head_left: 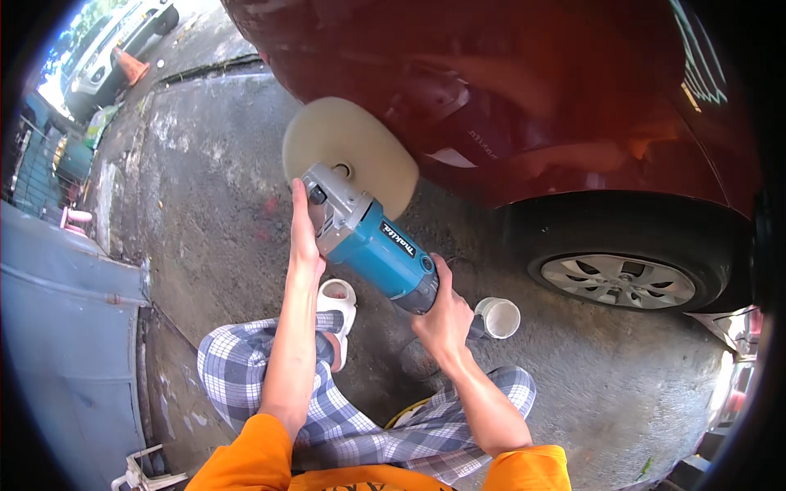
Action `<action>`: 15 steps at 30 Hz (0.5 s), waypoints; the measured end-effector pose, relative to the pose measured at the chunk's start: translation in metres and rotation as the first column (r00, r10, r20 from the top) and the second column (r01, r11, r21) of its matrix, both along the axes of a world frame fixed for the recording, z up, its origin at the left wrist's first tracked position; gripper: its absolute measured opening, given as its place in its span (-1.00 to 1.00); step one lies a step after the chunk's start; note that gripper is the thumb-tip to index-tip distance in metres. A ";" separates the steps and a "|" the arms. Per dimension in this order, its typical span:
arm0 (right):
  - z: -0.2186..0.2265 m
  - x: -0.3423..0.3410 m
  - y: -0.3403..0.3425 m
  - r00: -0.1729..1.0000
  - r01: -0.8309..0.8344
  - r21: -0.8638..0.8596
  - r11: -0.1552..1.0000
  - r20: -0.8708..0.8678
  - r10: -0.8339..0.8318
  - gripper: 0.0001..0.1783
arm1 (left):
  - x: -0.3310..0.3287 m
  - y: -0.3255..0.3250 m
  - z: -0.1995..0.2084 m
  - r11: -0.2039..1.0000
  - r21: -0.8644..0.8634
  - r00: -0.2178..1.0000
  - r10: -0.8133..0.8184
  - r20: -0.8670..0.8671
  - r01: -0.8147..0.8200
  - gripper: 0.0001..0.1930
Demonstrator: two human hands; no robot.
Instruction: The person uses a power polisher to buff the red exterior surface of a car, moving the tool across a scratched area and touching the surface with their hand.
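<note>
A teal and grey polisher (pixel 385 254) slants across the middle of the view, with a broad cream pad (pixel 348 135) at its far end. My right hand (pixel 444 321) is wrapped round its dark rear handle. My left hand (pixel 304 233) holds the grey head from the left side, one digit stretched up along it and the other fingers hidden. The pad's right side overlaps the lower edge of the dark red car bumper (pixel 524 106); whether they touch I cannot tell. The bumper's glossy paint mirrors the polisher.
A car wheel (pixel 618 278) stands at the right. A white tub (pixel 498 317) sits on the concrete beside my right hand. A white clog (pixel 336 299) is on my foot. Blue-grey metal panels (pixel 74 327) line the left. An orange cone (pixel 131 67) and a white vehicle (pixel 106 49) are farther off.
</note>
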State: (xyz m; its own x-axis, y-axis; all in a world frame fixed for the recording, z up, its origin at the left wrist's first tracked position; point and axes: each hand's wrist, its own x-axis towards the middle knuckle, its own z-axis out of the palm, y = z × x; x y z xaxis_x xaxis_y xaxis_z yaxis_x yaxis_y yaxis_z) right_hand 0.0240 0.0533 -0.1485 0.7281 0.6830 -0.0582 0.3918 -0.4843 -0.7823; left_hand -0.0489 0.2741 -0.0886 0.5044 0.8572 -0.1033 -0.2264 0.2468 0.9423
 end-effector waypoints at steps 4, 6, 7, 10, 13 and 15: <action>0.026 -0.006 0.014 0.998 0.068 0.191 0.979 -0.030 -0.063 0.02 | 0.012 -0.014 0.076 0.980 0.197 0.999 -0.033 0.030 0.027 -0.25; 0.035 -0.003 0.020 0.983 0.180 0.362 0.915 -0.031 -0.181 0.04 | 0.030 -0.031 0.125 0.951 0.308 0.999 -0.039 0.019 0.031 -0.27; 0.039 -0.001 0.024 0.982 0.183 0.369 0.911 -0.032 -0.184 0.04 | 0.035 -0.036 0.142 0.934 0.355 0.998 -0.054 0.031 0.039 -0.27; 0.044 0.002 0.030 0.976 0.186 0.597 0.780 -0.019 -0.218 0.06 | 0.043 -0.046 0.157 0.886 0.464 1.000 -0.008 0.008 0.004 -0.29; 0.040 0.000 0.028 0.989 0.147 0.399 0.905 -0.090 -0.120 0.00 | 0.029 -0.028 0.128 0.895 0.444 0.999 0.043 0.004 -0.041 -0.29; 0.029 0.002 0.031 0.990 0.128 0.371 0.920 -0.096 -0.099 -0.03 | 0.017 -0.003 0.091 0.965 0.257 0.999 0.048 0.006 -0.048 -0.28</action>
